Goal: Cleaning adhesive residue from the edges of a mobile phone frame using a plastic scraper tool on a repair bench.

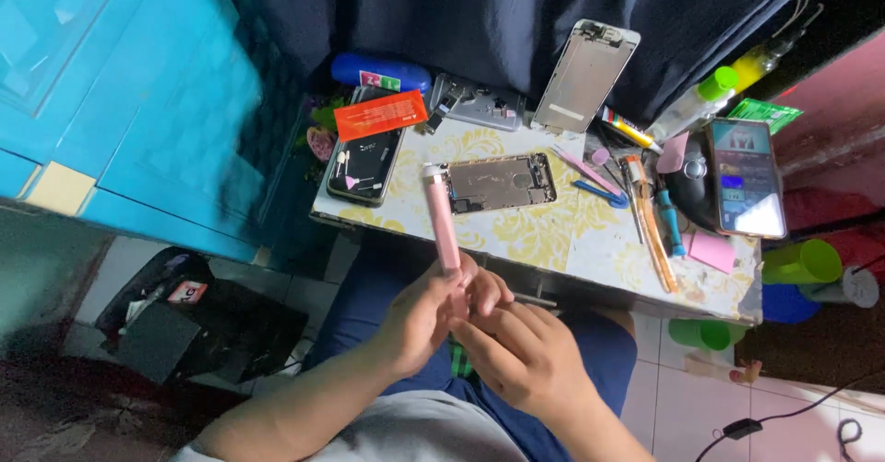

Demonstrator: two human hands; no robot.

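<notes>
A small table (590,241) with a white and yellow flower cover sits in front of the person. Both hands are below its near edge, over the person's lap, so nothing carries them.

The left hand (419,319) and the right hand (516,351) are close together and touch. Between them they hold 1 long pink stick (441,218). The stick points up and away from the hands, toward the table, and leans a little to the left. Its low end is tucked in the fingers. Its top end has a grey tip and shows over the near edge of the table, just beside the open phone (498,183).

The left hand is nearer the stick. Its fingers curl around the low part of it. The right hand is bent too, with its fingertips pinching at the bottom end. I cannot tell which hand grips harder.

The stick looks thin, straight and smooth, pale pink all the way along.

On the table, the open phone lies flat near the middle, with its insides showing. A black phone (361,162) lies at the left edge with an orange card (380,114) on top of it. A silver phone back (585,75) leans up at the far edge. A lit phone (745,178) rests near the right edge. Small tools (645,213) lie between the open phone and the lit phone.
</notes>
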